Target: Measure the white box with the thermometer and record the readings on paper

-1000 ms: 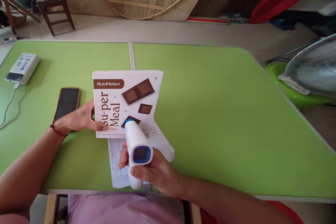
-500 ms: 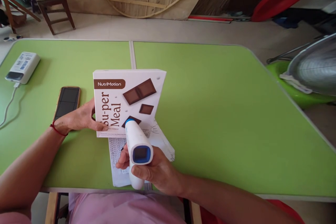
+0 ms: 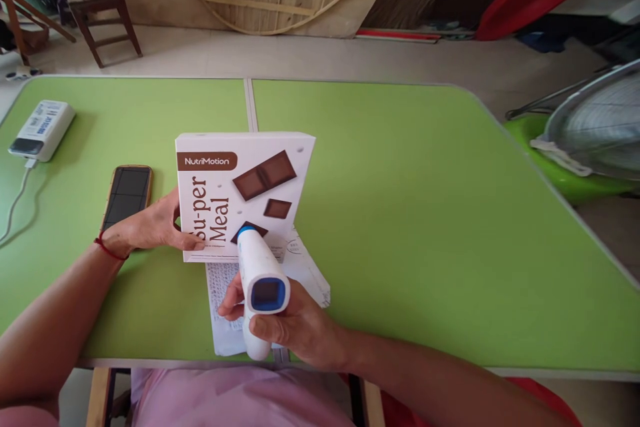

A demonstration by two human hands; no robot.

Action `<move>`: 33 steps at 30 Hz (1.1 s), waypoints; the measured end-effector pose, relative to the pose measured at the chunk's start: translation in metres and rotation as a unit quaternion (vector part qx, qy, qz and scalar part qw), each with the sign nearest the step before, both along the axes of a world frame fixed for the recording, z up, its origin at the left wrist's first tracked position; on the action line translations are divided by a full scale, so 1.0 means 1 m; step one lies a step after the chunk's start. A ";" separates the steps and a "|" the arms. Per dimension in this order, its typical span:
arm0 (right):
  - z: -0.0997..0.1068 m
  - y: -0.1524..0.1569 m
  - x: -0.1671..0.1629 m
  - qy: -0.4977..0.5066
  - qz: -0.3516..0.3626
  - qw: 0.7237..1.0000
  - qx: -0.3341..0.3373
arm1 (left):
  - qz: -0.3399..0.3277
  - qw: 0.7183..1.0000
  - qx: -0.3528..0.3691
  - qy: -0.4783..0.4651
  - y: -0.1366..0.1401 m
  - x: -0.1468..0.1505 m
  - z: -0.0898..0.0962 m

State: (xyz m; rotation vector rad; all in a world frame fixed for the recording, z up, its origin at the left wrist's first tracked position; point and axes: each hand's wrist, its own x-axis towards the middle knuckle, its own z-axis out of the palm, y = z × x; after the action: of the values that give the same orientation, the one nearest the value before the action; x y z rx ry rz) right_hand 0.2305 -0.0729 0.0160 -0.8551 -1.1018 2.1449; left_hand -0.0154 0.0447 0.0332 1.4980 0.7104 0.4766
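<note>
My left hand (image 3: 160,223) grips the left edge of a white NutriMotion box (image 3: 260,147), thumb on its printed front. Brown chocolate pieces are pictured on the box, which stands upright and faces me. In my right hand (image 3: 300,323) is a white infrared thermometer (image 3: 257,263) with a blue-framed screen toward me. Its blue tip points at the lower part of the box front; whether it touches I cannot tell. Under the thermometer and box lie sheets of paper (image 3: 223,333) with handwriting, partly hidden.
A phone (image 3: 127,193) lies on the green table (image 3: 425,213) beside my left hand. Farther left is a white power bank (image 3: 43,127) with a cable plugged in. A wooden chair (image 3: 103,10) stands beyond the table, and a green basin (image 3: 565,180) is at the right.
Almost nothing differs. The whole view has shifted very slightly, while both hands keep hold of the box and the thermometer.
</note>
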 end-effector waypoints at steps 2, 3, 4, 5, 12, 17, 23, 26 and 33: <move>0.001 0.001 0.000 -0.006 0.005 1.000 0.017 | 0.004 1.000 0.003 0.002 0.000 0.000 0.000; 0.001 0.001 0.000 -0.012 0.009 1.000 0.025 | 0.005 1.000 0.003 0.004 0.000 0.000 -0.001; 0.002 0.001 0.000 -0.017 0.013 0.999 0.031 | 0.004 1.000 0.003 0.004 0.000 0.000 -0.001; 0.002 0.001 0.000 -0.020 0.016 0.999 0.034 | 0.002 1.000 0.003 0.004 0.000 0.000 -0.001; 0.001 -0.001 -0.001 0.005 0.005 1.000 -0.002 | 0.003 1.000 0.001 0.007 0.000 -0.001 -0.002; 0.006 0.002 0.003 -0.002 0.020 1.000 0.006 | 0.019 1.000 -0.009 0.008 -0.003 0.002 0.003; 0.023 0.011 0.046 -0.077 0.030 0.985 0.149 | 0.088 0.994 -0.061 -0.033 -0.004 0.006 0.008; 0.026 0.019 0.078 -0.171 -0.041 0.931 0.319 | 0.152 0.986 -0.040 -0.049 -0.004 0.005 0.007; -0.008 0.060 0.109 -0.494 -0.089 0.639 0.583 | 0.248 0.964 0.077 -0.055 0.000 0.006 -0.005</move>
State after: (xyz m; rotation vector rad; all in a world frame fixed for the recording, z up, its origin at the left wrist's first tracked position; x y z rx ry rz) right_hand 0.3394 -0.0128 0.0083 -1.2898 -2.3150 0.2431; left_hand -0.0098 0.0449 0.0282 1.4180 0.9817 1.0076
